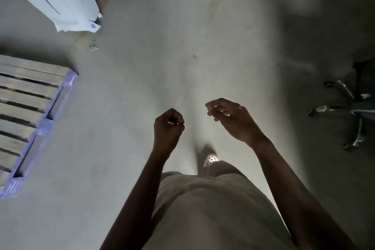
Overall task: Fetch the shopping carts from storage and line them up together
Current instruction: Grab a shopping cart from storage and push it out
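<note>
No shopping cart shows anywhere, so which way the carts lie from the hands, and which hand is nearer to them, cannot be told. The left hand (pixel 168 126) is curled into a loose fist at lower centre of the frame; the right hand (pixel 231 118) hangs just beside it, fingers bent inward but not closed, and both grip nothing. They stay apart, raised over bare grey floor (pixel 142 67). A wooden pallet (pixel 30 107) with blue edging lies at the left edge, a white sack (pixel 60 0) in the upper left, and a chair base (pixel 349 111) at the right. One light shoe (pixel 211 159) points toward the top, so I judge the person is walking that way to reach storage.
</note>
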